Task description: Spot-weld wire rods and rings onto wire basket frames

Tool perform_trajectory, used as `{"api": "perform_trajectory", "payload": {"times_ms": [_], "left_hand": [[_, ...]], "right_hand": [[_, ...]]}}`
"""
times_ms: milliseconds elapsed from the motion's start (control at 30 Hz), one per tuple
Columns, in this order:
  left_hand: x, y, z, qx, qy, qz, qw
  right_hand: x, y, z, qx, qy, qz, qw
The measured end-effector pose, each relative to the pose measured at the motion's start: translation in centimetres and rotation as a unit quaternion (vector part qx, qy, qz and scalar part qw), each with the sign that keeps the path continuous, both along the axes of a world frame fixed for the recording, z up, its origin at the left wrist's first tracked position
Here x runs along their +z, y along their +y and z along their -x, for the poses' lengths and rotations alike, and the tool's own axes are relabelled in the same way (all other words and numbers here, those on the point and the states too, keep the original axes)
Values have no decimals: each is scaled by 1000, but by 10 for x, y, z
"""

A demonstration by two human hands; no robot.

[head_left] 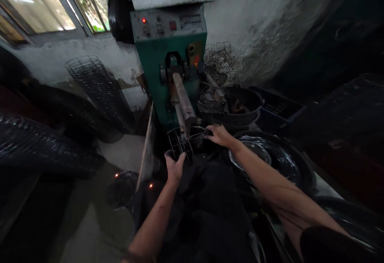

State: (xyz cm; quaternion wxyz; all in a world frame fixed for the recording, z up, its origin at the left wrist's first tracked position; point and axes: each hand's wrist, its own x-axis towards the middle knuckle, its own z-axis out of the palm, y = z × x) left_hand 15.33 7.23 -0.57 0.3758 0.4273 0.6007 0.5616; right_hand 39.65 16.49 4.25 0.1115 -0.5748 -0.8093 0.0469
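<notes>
Far left there's a tall stack of dark round wire baskets [93, 83] leaning nr the whitewashed wall [120, 61], w/ small orange sparks [116, 175] glowing lower down. Next, the left hand [174, 169]: grip part open, thumb and fingers apart at the near edge of a small thin dark wire frame [181, 145], can't tell how firmly. Frame's right by the lower tip of the thick grey metal arms [184, 101] on a boxy green machine [171, 43], red light [144, 20] lit up top. Right hand [220, 135] has its grip closed on the frame's far RH side. Further R, a round dark basin [244, 113] w/ stuff in it, then a dark blue crate [277, 109], contents too dim tbh.
</notes>
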Motion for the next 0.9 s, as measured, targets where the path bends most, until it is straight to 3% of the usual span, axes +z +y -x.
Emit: {"api": "perform_trajectory", "payload": {"times_ms": [100,167,400,533,667,733,833,900], "left_hand": [[-5,-3,0,-91,-33,10,995],[-5,1,1,-119,-46,4,992],[-8,8,1,-112,-64,3,992],[-10,6,-1,-106,-51,-13,993],[-9,6,-3,-89,-47,-12,995],[-9,5,-3,-82,-69,-8,994],[-12,0,0,-79,-102,0,992],[-13,-6,4,-79,-121,10,990]], "right_hand": [[-18,1,-5,-32,-6,-42,999],[-28,2,-7,-35,-1,-67,997],[-48,5,-25,-32,27,-145,989],[-39,-3,-31,-18,7,-138,990],[-21,-16,-16,-7,61,-159,985],[-9,-21,-4,41,80,-140,986],[10,-27,15,158,57,-41,985],[21,-30,23,193,52,12,980]]}}
